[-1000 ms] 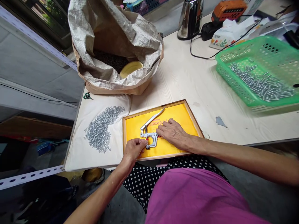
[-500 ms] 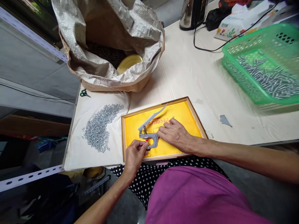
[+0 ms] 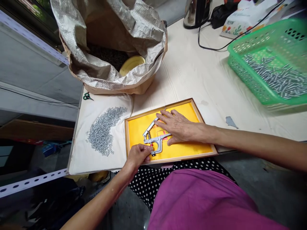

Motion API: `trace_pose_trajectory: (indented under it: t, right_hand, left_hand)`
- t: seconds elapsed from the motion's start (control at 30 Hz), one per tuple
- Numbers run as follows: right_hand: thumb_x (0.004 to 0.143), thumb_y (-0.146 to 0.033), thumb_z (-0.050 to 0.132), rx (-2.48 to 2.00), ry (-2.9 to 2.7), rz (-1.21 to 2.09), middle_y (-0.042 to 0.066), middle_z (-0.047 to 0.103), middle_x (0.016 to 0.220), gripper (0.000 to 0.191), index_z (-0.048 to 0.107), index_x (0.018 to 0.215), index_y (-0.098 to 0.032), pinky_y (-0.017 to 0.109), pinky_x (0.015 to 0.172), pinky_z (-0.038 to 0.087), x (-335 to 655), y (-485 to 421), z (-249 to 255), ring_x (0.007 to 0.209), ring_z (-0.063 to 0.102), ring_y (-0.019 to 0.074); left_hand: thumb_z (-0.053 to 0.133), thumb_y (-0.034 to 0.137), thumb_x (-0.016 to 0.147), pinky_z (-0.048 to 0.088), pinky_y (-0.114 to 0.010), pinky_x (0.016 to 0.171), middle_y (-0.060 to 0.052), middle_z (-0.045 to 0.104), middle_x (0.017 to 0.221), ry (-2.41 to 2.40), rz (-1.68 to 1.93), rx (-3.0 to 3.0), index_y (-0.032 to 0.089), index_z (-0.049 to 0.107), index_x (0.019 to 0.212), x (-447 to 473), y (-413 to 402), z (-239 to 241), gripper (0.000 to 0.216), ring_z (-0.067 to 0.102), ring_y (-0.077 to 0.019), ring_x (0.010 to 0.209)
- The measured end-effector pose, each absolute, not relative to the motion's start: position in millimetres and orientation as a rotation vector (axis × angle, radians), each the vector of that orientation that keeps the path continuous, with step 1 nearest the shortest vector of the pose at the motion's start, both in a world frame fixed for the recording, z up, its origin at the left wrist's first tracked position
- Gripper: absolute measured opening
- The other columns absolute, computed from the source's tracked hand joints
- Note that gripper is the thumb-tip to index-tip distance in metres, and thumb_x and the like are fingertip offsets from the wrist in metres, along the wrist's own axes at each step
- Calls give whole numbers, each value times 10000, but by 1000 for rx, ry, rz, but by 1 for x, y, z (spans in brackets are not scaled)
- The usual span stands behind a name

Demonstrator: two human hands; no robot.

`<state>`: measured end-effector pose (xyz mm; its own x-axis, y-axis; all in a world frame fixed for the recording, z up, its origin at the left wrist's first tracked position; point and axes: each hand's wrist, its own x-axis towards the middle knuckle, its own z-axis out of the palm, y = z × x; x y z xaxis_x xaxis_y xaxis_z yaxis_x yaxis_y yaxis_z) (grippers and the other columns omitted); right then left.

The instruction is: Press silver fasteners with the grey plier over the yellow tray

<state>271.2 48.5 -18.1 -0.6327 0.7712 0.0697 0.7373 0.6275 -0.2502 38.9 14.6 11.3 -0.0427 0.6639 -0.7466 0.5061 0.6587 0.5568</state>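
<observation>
Grey hand pliers (image 3: 157, 140), shaped like snap-fastener pliers, lie over the yellow bottom of a shallow wood-edged tray (image 3: 206, 127). They have a coil spring, a small red part at the jaw and spread handles. My left hand (image 3: 137, 155) pinches thumb and finger together at the jaw; whatever is between the fingertips is too small and hidden to name. My right hand (image 3: 178, 126) lies with fingers spread over the raised upper handle, its thumb close to the lower handle. Left of the tray, a pile of small silvery metal pieces (image 3: 103, 131) rests on a white cloth (image 3: 79, 150).
A large woven sack (image 3: 115, 83) with dark contents and a yellow lid-like disc (image 3: 131, 65) stands behind. Small green-handled scissors (image 3: 87, 96) lie near the left edge. At right is a green basket (image 3: 247, 86) of metal pieces; a black cable (image 3: 211, 48) runs behind it.
My right hand has opened from curled fingers near the lower handle and moved up over the handles. The pliers have turned slightly. My left hand keeps its pinch at the jaw.
</observation>
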Motion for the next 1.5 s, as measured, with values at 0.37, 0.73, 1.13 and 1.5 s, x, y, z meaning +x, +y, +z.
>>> trace_pose_trajectory:
  t: [0.37, 0.73, 1.13, 1.5]
  right_hand:
    - [755, -559, 758, -1236, -2781, 253, 132, 618, 1155, 690, 555, 1267, -144, 416, 845, 308, 270, 62, -13, 1046, 476, 318]
    - [892, -318, 665, -1181, -2683, 413, 162, 608, 1193, 497, 503, 1302, -89, 404, 845, 302, 266, 43, -9, 1079, 476, 298]
    - [969, -174, 516, -1271, -2673, 356, 132, 641, 1036, 163, 613, 1081, -105, 369, 801, 352, 260, 39, -15, 961, 516, 249]
    - [928, -436, 628, -1337, -2661, 267, 150, 650, 1074, 389, 624, 1133, -104, 365, 789, 328, 264, 51, -19, 979, 504, 277]
  left_hand:
    - [812, 415, 666, 373, -202, 467, 39, 555, 473, 1713, 176, 989, 134, 649, 699, 40, 12, 10, 327, 480, -82, 427]
    - [763, 322, 802, 472, -491, 1015, -163, 579, 1330, 1463, 366, 2370, 168, 556, 1280, 55, 11, 4, 543, 535, -318, 1221]
    - [702, 250, 861, 508, -429, 900, -95, 655, 1075, 1300, 110, 2560, 182, 591, 1169, 64, 41, -6, 335, 567, -267, 1021]
    - [668, 280, 909, 497, -433, 973, -142, 616, 1239, 1311, 237, 2669, 147, 612, 1161, 63, 38, -10, 290, 543, -278, 1138]
